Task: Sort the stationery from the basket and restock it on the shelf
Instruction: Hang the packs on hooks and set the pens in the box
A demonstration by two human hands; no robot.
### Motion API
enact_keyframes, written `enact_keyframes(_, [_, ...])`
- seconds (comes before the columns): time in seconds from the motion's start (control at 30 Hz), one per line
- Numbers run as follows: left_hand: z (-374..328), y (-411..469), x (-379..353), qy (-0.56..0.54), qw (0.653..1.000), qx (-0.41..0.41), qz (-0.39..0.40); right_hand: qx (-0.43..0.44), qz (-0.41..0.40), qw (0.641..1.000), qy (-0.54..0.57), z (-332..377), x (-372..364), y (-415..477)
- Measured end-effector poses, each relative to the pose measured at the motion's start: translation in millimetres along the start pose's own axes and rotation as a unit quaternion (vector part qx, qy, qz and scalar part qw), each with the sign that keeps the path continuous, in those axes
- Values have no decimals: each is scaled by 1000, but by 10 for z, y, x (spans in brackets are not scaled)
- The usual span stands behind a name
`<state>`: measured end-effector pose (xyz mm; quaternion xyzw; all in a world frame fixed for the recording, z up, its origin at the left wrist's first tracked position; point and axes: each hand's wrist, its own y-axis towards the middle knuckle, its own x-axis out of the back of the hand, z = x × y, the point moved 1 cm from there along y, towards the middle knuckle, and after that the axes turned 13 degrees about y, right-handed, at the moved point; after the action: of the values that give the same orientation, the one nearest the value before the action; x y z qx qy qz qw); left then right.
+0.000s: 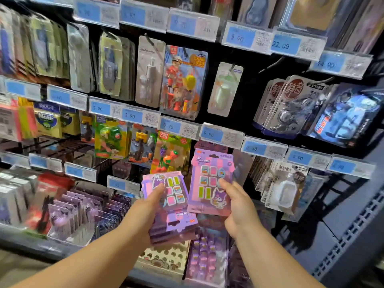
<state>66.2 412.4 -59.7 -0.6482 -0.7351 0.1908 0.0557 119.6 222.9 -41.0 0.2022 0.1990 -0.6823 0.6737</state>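
The left hand (145,210) grasps a stack of purple carded packs (172,206), thumb across the top face and fingers curled underneath. The stack sits directly below the fruit eraser pack (170,152) that hangs on the shelf (245,96). The right hand (239,206) pinches a single purple pack (209,179) at its lower right corner, thumb on the front. This pack stands upright, just to the lower right of the fruit eraser pack. The basket is not in view.

Handling, as judged:
- Each pack is probably light: a flat card under thin clear film.
- The card looks fairly stiff but may flex when held by one corner.
- The film is glossy and likely slippery, so stacked packs can slide apart. Clamp the stack across both faces.
- Grip the single pack low on the card, leaving its top edge free for hanging. The peg behind it cannot be seen.
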Motion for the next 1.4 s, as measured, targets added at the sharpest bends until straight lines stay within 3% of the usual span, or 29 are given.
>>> enact_keyframes(0.2, [24, 168, 135, -20, 1000, -10, -4, 55, -23, 996, -58, 53, -23, 197])
enact_keyframes(0.47, [24, 478, 229, -42, 994, -70, -68, 105, -1, 991, -82, 17, -35, 184])
enact_keyframes(0.67, [-19, 388, 231, -57, 994, -69, -70, 125, -5, 989, -83, -1, -62, 257])
enact_keyframes(0.77, [-66, 237, 166, -38, 999, -13, -27, 121, -2, 988, -92, -22, -103, 312])
enact_keyframes(1.03, [-105, 57, 113, -26, 1000, 10, -13, 116, -100, 975, -163, -149, -49, 477])
enact_keyframes(1.17, [-94, 66, 87, -30, 999, 11, 1, 167, -167, 936, -260, -203, -13, 299])
enact_keyframes(1.27, [-71, 124, 73, -37, 999, 4, 7, 166, -53, 929, -327, -228, -13, 109])
enact_keyframes(1.4, [-27, 187, 4, -29, 999, -2, 18, 33, 160, 931, -326, -249, -106, -151])
